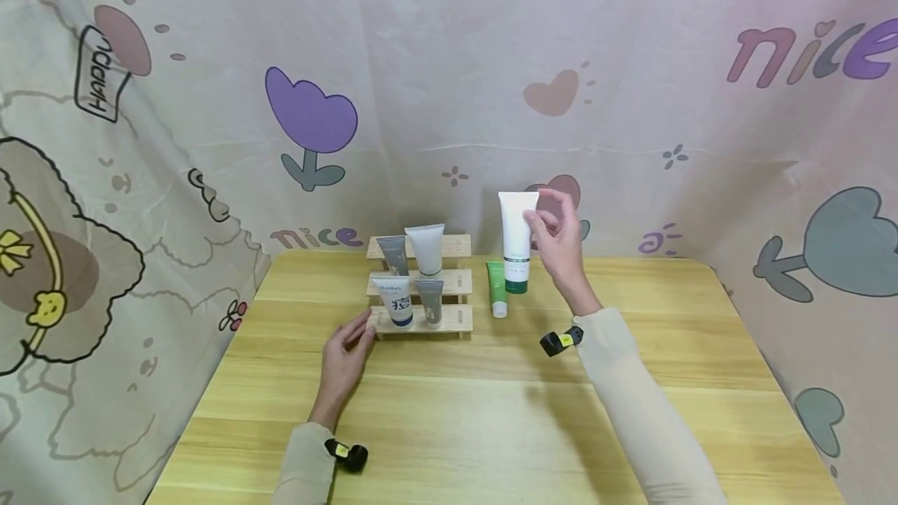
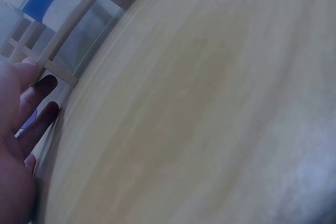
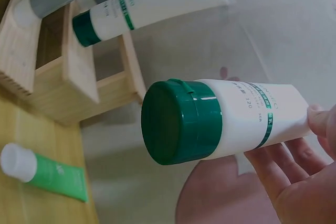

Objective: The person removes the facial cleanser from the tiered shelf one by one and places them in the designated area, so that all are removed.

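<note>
My right hand [image 1: 561, 244] holds up a white squeeze tube [image 1: 516, 240] with a dark green cap, pinching it near its flat top end. In the right wrist view the cap [image 3: 181, 121] points toward the camera, and the fingers curl behind the tube. At the left end of a three-tier wooden rack [image 1: 456, 318], my left hand [image 1: 344, 357] grips the lowest shelf's corner between thumb and fingers. A white tube [image 1: 425, 249] and a grey tube [image 1: 394, 256] stand on the middle tier. Below them are a white tube with a blue band [image 1: 395, 298] and a small grey tube [image 1: 431, 301].
A light green tube [image 1: 496, 287] with a white cap lies on the wooden table [image 1: 449, 427], right of the rack and just below the raised tube. A printed cloth [image 1: 449, 100] hangs behind the table's back edge and along its sides.
</note>
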Motion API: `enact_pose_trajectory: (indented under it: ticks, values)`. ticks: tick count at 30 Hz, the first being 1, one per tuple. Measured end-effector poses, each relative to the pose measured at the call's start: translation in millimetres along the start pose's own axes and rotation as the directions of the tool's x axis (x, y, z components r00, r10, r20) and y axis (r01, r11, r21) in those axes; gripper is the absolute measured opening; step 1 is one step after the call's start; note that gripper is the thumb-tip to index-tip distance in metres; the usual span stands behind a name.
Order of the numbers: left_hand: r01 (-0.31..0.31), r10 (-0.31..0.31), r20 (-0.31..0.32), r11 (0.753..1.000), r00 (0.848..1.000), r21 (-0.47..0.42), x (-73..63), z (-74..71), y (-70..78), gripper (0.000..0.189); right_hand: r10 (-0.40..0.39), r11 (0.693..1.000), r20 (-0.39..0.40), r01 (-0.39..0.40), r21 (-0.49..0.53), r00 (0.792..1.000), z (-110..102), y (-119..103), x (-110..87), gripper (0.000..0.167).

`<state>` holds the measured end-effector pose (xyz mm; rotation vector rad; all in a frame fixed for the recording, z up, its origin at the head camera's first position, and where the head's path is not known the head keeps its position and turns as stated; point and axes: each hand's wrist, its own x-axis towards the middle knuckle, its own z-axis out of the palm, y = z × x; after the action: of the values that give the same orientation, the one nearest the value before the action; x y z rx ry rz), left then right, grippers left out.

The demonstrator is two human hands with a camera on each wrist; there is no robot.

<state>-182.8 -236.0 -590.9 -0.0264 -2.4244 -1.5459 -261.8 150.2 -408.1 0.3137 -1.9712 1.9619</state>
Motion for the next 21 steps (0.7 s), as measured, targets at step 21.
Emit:
enact_pose_trajectory:
  ticks: [21]
  values:
    - [-0.042,0.042,-0.008,0.999,0.999,-0.009,1.4,0.4,0.0,0.039,0.177,0.980,-0.109,-0.185,-0.067,0.978,-32,54,-17.7,0.047]
